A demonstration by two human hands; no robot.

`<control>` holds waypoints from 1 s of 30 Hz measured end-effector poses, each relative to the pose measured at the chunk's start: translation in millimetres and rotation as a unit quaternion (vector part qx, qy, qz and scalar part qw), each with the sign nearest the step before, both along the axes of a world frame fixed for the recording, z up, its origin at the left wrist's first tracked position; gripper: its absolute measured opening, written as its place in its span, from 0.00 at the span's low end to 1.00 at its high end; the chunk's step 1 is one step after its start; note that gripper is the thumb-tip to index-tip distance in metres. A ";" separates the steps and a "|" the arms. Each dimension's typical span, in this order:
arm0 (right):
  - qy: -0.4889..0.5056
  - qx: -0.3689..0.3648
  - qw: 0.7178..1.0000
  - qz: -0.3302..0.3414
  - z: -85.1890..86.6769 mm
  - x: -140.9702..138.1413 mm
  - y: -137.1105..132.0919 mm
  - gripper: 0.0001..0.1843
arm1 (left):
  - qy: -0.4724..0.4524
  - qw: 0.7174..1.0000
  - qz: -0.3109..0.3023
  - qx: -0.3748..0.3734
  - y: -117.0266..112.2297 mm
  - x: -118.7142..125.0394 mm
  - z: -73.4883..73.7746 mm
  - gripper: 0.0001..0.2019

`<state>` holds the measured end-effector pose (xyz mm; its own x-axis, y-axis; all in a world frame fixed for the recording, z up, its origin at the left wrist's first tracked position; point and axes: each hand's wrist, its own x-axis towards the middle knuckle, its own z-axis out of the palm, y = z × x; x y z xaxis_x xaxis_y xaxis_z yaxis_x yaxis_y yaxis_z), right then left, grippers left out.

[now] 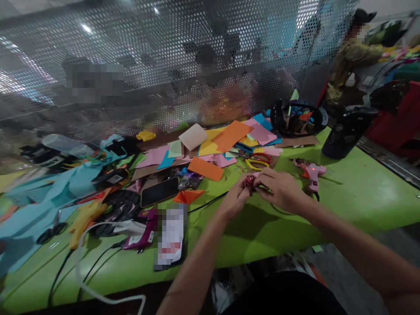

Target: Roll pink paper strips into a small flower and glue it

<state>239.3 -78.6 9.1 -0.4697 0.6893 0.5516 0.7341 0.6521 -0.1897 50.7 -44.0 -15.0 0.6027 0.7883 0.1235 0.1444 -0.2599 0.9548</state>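
Note:
My left hand [236, 197] and my right hand [281, 188] meet above the green table [354, 188]. Together their fingers pinch a small red rolled paper piece [250, 181]. Both hands are closed around it, the right hand curled over from the right. A pink glue gun [310, 171] lies just right of my right hand. Yellow and red scissors [257, 162] lie just behind the hands.
Coloured paper sheets [229, 138] cover the table's back. A phone [159, 191], a folded orange paper [188, 195], cables and black scissors [49, 232] lie at left. A black basket [297, 118] and black bottle [343, 135] stand at right. A perforated metal screen [164, 65] rises behind. A person [352, 57] sits far right.

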 end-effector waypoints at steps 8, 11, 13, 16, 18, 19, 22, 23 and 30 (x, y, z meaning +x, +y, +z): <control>0.013 -0.029 0.999 0.006 1.1 2.3 1.1 0.04 | -0.011 1.000 -0.019 -0.009 -0.7 -0.9 1.0 0.15; 0.008 -0.030 0.999 0.009 1.4 3.6 1.1 0.04 | -0.013 1.000 -0.022 -0.014 -1.1 0.0 1.8 0.13; 0.003 -0.028 1.000 0.010 1.5 4.1 1.0 0.04 | -0.008 1.000 -0.021 -0.017 -1.2 0.5 2.2 0.13; -0.005 -0.022 1.000 0.007 1.7 4.2 0.8 0.03 | 0.006 1.000 -0.015 -0.022 -1.4 1.1 3.1 0.13; -0.011 -0.018 1.000 0.003 1.4 3.9 0.7 0.03 | 0.010 1.000 -0.015 -0.021 -1.8 1.2 4.3 0.13; -0.013 -0.016 1.000 0.002 1.0 3.8 0.8 0.02 | 0.009 1.000 -0.018 -0.018 -2.0 1.1 5.1 0.13; -0.008 -0.013 1.000 -0.005 -0.3 3.2 1.0 0.02 | 0.012 1.000 -0.023 -0.006 -2.5 0.3 7.2 0.14; -0.003 -0.014 1.000 -0.007 -0.5 3.0 0.9 0.02 | 0.015 1.000 -0.022 0.000 -2.6 -0.1 7.5 0.14; 0.054 -0.059 0.997 0.002 4.3 1.6 -2.0 0.03 | 0.021 1.000 -0.007 0.020 -1.3 -0.4 3.8 0.13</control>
<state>240.8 -80.6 13.3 -0.4149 0.7504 0.5146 0.7026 0.6236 -0.3429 50.3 -45.3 -11.1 0.6186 0.7750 0.1292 0.1806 -0.3003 0.9366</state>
